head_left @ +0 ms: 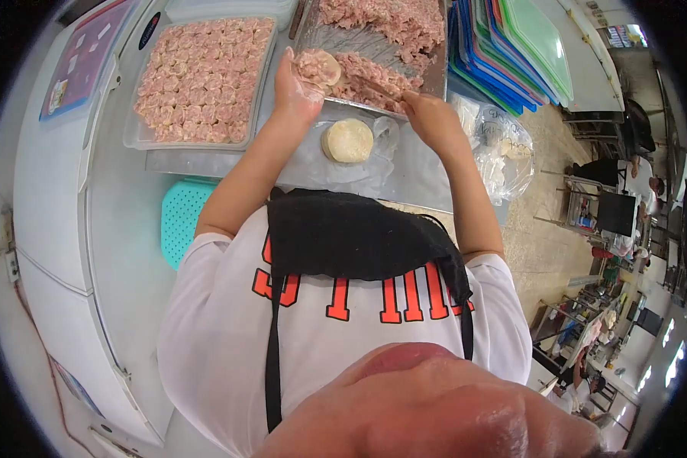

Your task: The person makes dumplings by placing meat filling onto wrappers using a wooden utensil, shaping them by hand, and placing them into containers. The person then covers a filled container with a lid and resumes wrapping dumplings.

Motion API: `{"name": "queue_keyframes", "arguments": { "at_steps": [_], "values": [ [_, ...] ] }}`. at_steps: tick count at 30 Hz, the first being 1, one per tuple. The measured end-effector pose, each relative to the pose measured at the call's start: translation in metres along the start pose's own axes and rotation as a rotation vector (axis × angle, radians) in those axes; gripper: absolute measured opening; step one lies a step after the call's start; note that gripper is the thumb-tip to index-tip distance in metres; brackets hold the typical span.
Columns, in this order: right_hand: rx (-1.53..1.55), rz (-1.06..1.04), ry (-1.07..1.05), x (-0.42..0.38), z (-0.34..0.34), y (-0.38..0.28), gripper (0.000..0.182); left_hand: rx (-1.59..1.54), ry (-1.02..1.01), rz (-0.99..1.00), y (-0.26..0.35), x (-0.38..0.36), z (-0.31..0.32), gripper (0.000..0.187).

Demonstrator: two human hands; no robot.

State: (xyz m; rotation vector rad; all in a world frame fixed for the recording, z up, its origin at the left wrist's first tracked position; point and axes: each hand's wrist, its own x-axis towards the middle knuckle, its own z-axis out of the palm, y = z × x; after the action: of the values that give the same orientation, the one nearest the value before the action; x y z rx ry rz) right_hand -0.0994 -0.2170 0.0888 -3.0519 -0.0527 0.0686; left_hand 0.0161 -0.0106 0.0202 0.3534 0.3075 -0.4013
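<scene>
In the head view my left hand (298, 91) cups a round dumpling wrapper (330, 69) with pink ground meat on it, close to the edge of a metal tray. My right hand (435, 120) is closed around a thin spreading tool (393, 93), whose far end is in the meat and partly hidden. Pink ground meat (382, 23) fills the far part of the metal tray (343, 44), with a smaller heap near me. Between my forearms, a stack of round pale wrappers (349, 140) rests on a plastic sheet (385, 145).
A clear plastic container (264, 95) full of meat dumplings in tight rows stands at left. Stacked coloured lids (504, 53) and a plastic bag (504, 153) are on the right. A turquoise perforated basket (183, 217) sits below the table's left side. People are in the background.
</scene>
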Motion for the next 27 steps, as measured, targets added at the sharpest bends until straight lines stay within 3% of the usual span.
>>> {"name": "queue_keyframes", "arguments": {
  "at_steps": [1,3,7,9,13,17,18,19,20,22,23,24,25,27],
  "values": [
    [0.003,0.001,0.001,-0.001,-0.003,-0.008,0.022,0.003,0.0,0.0,0.0,0.003,0.0,0.04],
    [0.306,-0.181,0.296,-0.001,-0.005,-0.022,0.022,0.025,0.006,-0.047,-0.003,0.004,0.009,0.052],
    [0.246,-0.264,0.266,0.005,-0.006,-0.013,0.02,0.04,-0.036,-0.049,-0.007,-0.015,0.033,0.061],
    [-0.022,-0.072,0.038,-0.004,-0.047,-0.019,0.022,0.116,0.032,-0.034,-0.006,-0.015,0.034,0.064],
    [0.167,-0.211,0.223,-0.006,-0.013,-0.015,0.027,0.162,-0.052,-0.055,-0.013,-0.005,0.038,0.064],
    [0.34,-0.256,0.165,-0.002,-0.033,0.018,0.025,0.066,-0.037,-0.144,-0.015,-0.019,0.049,0.046],
    [0.34,-0.253,0.194,-0.005,-0.033,0.026,0.025,0.218,-0.24,-0.107,-0.018,-0.019,0.045,0.051],
    [0.532,-0.239,0.194,-0.008,-0.029,0.035,0.027,0.373,-0.446,-0.068,-0.017,-0.025,0.051,0.06],
    [0.722,-0.231,0.192,-0.01,-0.027,0.043,0.03,0.393,-0.473,-0.062,-0.014,-0.032,0.057,0.06],
    [0.758,-0.237,0.179,-0.017,-0.033,0.054,0.031,1.106,-0.572,0.203,-0.011,-0.057,0.078,0.074],
    [0.794,-0.242,0.132,-0.021,-0.036,0.059,0.032,1.118,-0.589,0.213,-0.01,-0.056,0.083,0.074],
    [0.805,-0.221,0.007,-0.025,-0.052,0.06,0.032,1.364,-0.7,0.41,-0.009,-0.053,0.086,0.078],
    [0.806,-0.226,0.024,-0.029,-0.055,0.063,0.032,1.601,-0.805,0.617,-0.009,-0.05,0.086,0.084],
    [0.76,-0.306,0.047,-0.034,-0.059,0.068,0.033,1.608,-0.765,0.59,-0.011,-0.046,0.083,0.082]
  ]
}}
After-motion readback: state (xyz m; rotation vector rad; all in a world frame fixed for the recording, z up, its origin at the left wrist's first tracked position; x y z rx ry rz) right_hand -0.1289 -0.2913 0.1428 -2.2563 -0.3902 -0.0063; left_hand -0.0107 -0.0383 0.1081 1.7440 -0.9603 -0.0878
